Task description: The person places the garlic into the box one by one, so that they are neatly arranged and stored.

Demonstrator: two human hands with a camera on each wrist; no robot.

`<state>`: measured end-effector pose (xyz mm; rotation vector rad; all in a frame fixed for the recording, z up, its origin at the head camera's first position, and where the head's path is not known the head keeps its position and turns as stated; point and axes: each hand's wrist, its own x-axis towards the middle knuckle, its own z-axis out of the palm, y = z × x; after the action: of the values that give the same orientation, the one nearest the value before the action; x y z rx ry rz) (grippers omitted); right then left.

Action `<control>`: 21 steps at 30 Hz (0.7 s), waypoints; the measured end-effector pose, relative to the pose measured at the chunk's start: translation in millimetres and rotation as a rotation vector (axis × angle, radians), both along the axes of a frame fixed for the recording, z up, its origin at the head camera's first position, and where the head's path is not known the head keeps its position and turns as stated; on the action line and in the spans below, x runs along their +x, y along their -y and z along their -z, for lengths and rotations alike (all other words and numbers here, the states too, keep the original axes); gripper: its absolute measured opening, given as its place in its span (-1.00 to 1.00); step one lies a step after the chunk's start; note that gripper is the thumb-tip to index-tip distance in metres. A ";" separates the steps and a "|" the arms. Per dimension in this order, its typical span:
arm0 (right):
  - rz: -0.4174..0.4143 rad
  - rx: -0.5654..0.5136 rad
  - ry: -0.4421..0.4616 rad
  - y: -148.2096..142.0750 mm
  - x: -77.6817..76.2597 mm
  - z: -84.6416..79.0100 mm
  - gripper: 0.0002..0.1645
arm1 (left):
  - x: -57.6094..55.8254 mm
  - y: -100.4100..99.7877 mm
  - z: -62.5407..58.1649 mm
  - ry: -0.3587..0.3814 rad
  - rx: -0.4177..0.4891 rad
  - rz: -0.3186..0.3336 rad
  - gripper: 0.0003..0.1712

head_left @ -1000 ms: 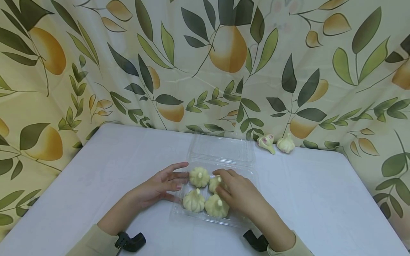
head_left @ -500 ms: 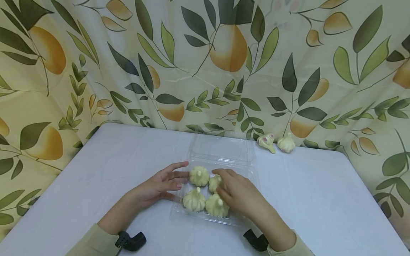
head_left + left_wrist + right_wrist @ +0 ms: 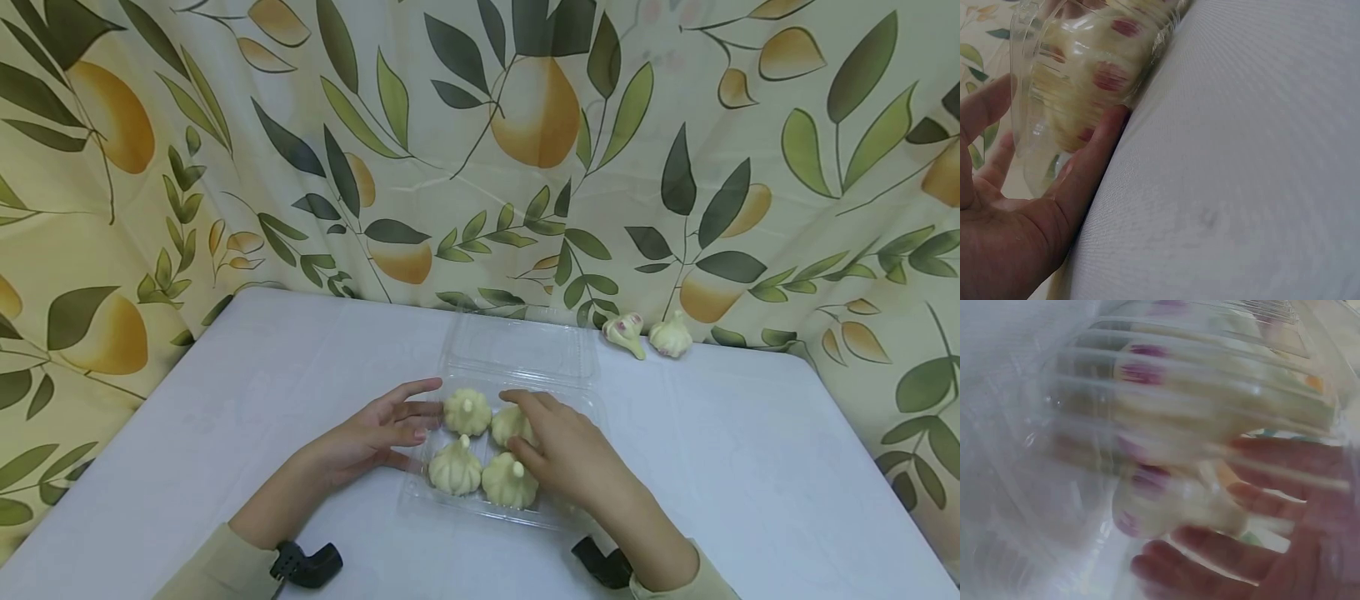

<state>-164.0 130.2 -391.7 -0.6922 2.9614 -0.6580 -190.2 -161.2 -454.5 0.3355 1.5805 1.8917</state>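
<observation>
Four pale garlic bulbs (image 3: pixel 454 470) are seated, stems up, in a clear plastic box (image 3: pixel 491 515) in the head view, its lid (image 3: pixel 521 346) folded back toward the fruit-print curtain (image 3: pixel 487 192). Two more bulbs (image 3: pixel 671 337) are left outside, just beyond the box's far right corner. The left hand (image 3: pixel 367 437) is set at the box's left wall, fingers spread and nothing gripped. The bulb at the far right of the box (image 3: pixel 512 425) appears to be held by the right hand (image 3: pixel 573 454), its fingers bent over the far side and its thumb brought to the near side.

From the left wrist, the box's ridged wall is seen at close range, touched by one finger laid along the white tablecloth (image 3: pixel 1241 156); reddish patches on a bulb are made out through the plastic.

From the right wrist, the right hand's fingers are glimpsed around a bulb through the box's glossy wall, exact contact blurred. The bulbs are judged light, firm and smooth, best taken at the widest part, with the stem spared as likely brittle. The box is judged thin, flexible and prone to slide, best steadied low on its side walls.
</observation>
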 end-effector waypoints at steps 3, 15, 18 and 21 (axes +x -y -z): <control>-0.001 -0.003 0.001 1.3 0.0 0.6 -0.35 | 0.0 -0.1 0.1 0.000 0.002 -0.001 -0.12; -0.016 0.007 -0.028 2.8 1.1 0.6 -0.37 | -0.4 -0.2 0.6 0.000 0.011 0.001 -0.14; -0.012 0.014 -0.021 2.1 0.9 0.7 -0.37 | -0.3 -0.1 0.4 0.002 0.010 0.000 -0.14; -0.010 0.020 -0.022 1.8 0.7 0.7 -0.36 | -0.3 -0.2 0.4 0.000 0.011 -0.002 -0.13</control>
<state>-163.3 128.5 -392.4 -0.7163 2.9780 -0.6231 -190.5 -161.0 -454.8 0.3384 1.5714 1.9030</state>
